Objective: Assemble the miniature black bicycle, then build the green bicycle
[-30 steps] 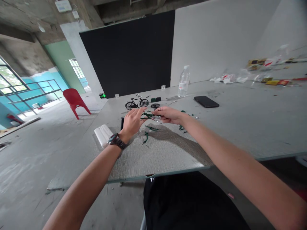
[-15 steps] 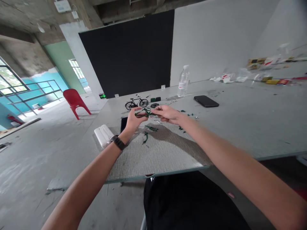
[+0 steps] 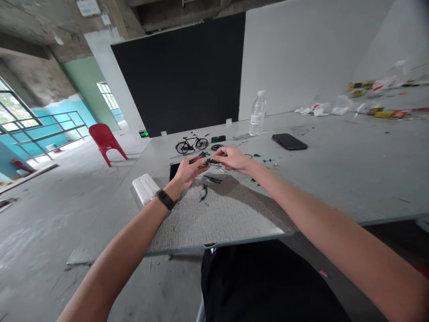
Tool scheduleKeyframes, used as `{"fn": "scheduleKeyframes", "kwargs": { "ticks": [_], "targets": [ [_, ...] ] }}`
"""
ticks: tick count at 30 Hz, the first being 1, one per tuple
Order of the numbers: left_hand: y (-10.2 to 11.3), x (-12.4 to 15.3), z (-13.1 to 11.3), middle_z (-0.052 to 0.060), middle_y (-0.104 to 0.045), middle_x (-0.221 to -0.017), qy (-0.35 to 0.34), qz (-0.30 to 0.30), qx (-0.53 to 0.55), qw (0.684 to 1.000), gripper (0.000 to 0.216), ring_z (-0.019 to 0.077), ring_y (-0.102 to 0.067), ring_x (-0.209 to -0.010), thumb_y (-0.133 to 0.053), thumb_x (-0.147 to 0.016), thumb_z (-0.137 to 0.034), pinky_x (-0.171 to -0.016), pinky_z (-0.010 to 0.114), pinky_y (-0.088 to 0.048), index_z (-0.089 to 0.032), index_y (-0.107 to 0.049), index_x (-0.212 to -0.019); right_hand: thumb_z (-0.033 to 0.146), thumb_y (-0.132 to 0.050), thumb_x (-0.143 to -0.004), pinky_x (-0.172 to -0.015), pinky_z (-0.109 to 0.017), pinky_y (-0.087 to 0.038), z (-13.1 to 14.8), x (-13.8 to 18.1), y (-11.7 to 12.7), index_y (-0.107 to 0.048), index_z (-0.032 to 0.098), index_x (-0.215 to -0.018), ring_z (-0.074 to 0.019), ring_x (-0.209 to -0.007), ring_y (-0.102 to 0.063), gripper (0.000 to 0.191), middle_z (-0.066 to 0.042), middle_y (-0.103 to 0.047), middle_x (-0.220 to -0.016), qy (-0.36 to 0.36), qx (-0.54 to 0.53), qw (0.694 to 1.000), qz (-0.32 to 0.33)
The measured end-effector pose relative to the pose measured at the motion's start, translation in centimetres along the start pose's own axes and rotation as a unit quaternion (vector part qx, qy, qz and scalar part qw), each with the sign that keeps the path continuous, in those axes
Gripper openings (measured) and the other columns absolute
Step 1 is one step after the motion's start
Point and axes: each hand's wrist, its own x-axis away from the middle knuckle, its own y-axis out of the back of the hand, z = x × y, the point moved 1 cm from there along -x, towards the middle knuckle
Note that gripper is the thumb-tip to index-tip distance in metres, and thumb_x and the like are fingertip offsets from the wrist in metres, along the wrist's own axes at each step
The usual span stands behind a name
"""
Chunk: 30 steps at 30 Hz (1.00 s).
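Both my hands meet above a grey textured mat (image 3: pixel 221 214) on the table. My left hand (image 3: pixel 188 172), with a dark watch on its wrist, pinches one end of a small dark green model bicycle frame (image 3: pixel 203 158). My right hand (image 3: pixel 232 159) is closed on the frame's other end, fingers pinched. Loose green parts (image 3: pixel 205 191) lie on the mat just below the hands. A finished black model bicycle (image 3: pixel 191 143) stands farther back on the table.
A white box (image 3: pixel 145 188) lies at the mat's left edge. A water bottle (image 3: pixel 257 114), a black phone (image 3: pixel 289 141) and small dark pieces (image 3: pixel 217 139) sit behind. Wrappers and packets (image 3: pixel 368 96) litter the far right. A red chair (image 3: pixel 105 141) stands on the floor at left.
My left hand, open and reaching a second ago, has closed on the green frame that my right hand held. Both hands have stayed in about the same spot.
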Motion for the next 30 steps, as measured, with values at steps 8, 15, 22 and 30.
{"fn": "scheduleKeyframes", "kwargs": {
  "ticks": [8, 15, 22, 30],
  "targets": [
    [0.56, -0.23, 0.04, 0.008, -0.075, -0.083, 0.075, -0.046, 0.087, 0.992, 0.022, 0.0182, -0.073, -0.077, -0.080, -0.087, -0.033, -0.086, 0.038, -0.062, -0.015, -0.071, -0.095, 0.061, -0.077, -0.085, -0.048, -0.030, -0.029, -0.44, -0.19, -0.18, -0.059, 0.022, -0.091, -0.0105, -0.057, -0.036, 0.043, -0.002, -0.053, -0.077, 0.027, 0.028, 0.999, 0.020],
    [0.35, -0.06, -0.28, 0.011, -0.076, -0.091, 0.074, -0.005, 0.041, 0.996, 0.022, 0.0183, -0.071, -0.081, -0.080, -0.085, -0.033, -0.084, 0.036, -0.059, -0.012, -0.074, -0.091, 0.061, -0.079, -0.082, -0.050, -0.032, -0.031, -0.37, -0.11, -0.28, -0.061, 0.022, -0.090, -0.0117, -0.059, -0.041, 0.043, -0.006, -0.061, -0.084, 0.033, 0.066, 0.997, 0.019],
    [0.09, 0.10, -0.16, 0.012, -0.077, -0.103, 0.042, 0.030, -0.058, 0.997, 0.025, 0.0192, -0.073, -0.093, -0.085, -0.078, -0.020, -0.088, 0.034, -0.057, -0.010, -0.076, -0.099, 0.059, -0.078, -0.081, -0.053, -0.033, -0.035, -0.05, -0.04, -0.51, -0.062, 0.022, -0.087, -0.0127, -0.059, -0.046, 0.041, -0.007, -0.067, -0.086, 0.050, 0.098, 0.994, 0.013],
    [0.04, 0.30, -0.03, 0.013, -0.077, -0.108, 0.024, 0.039, -0.073, 0.996, 0.028, 0.0196, -0.073, -0.095, -0.083, -0.081, -0.022, -0.087, 0.034, -0.057, -0.010, -0.075, -0.105, 0.056, -0.073, -0.085, -0.057, -0.034, -0.038, 0.11, 0.03, -0.57, -0.064, 0.020, -0.092, -0.0156, -0.065, -0.052, 0.037, -0.010, -0.069, -0.090, 0.073, 0.133, 0.988, -0.004]
  ]
}}
